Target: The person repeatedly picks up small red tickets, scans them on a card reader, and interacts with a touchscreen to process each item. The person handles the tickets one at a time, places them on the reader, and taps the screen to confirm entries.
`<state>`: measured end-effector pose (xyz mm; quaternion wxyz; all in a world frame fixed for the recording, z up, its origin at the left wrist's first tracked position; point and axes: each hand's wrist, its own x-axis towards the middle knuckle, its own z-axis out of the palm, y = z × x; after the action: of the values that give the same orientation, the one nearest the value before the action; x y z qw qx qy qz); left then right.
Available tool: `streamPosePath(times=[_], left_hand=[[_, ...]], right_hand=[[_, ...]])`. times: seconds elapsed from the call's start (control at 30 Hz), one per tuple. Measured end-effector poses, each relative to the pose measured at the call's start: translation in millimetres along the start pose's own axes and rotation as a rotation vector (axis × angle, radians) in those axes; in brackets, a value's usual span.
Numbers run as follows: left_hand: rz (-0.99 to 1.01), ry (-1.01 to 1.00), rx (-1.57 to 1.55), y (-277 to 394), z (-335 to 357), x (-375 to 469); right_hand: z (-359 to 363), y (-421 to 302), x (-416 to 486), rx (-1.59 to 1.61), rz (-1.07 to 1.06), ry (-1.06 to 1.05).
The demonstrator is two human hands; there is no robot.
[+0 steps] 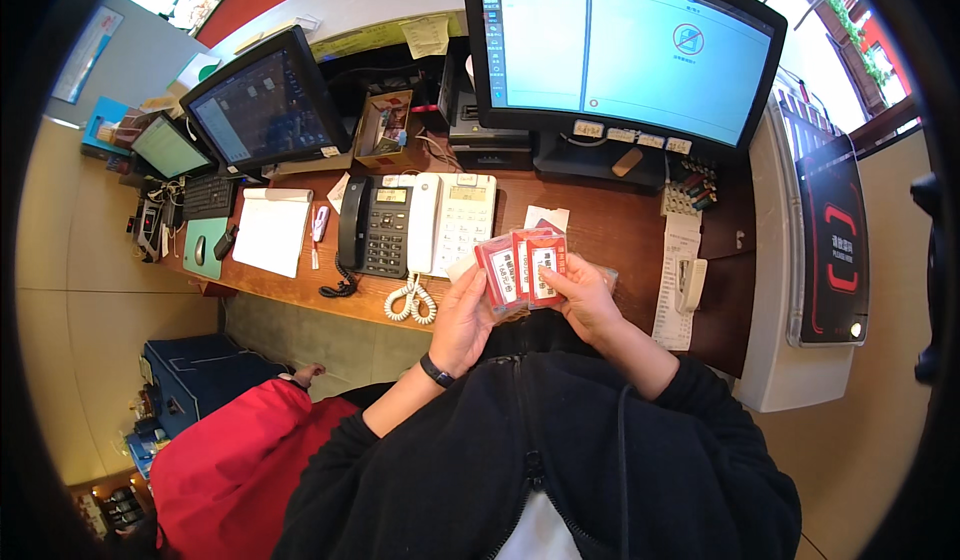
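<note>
Several red cards with white printed labels (504,275), in clear sleeves, are fanned out above the desk's front edge. My left hand (463,320) grips them at their left side, and a dark band is on that wrist. At their right side my right hand (589,295) holds them, its thumb lying on the front card. Just behind the cards a piece of white paper (547,215) lies on the wooden desk (622,222). To the left stand a black desk phone (386,226) and a white desk phone (461,222), side by side.
A large monitor (622,54) stands behind the desk, a smaller one (266,106) at left. An open notepad (272,231) lies left of the phones. A long receipt (675,282) lies at right beside a white-cased device (825,252). A person in a red jacket (232,455) is at lower left.
</note>
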<state>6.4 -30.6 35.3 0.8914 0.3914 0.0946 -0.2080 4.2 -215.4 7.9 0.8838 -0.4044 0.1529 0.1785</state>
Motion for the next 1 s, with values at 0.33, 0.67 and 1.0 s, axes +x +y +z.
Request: streamPosePath(times=[0.33,0.67,1.0], left_hand=[[0.112,0.078,0.269,0,-12,-12],[-0.009,0.030,0.100,0,-21,-8],[-0.106,-0.049,0.067,2,-26,-6]], right_hand=[[8,33,6,-0.534,-0.182,-0.139],[17,-99,-95,-1.225,-0.812,0.345],[-108,-299,-202,-0.905,-1.023,0.903]])
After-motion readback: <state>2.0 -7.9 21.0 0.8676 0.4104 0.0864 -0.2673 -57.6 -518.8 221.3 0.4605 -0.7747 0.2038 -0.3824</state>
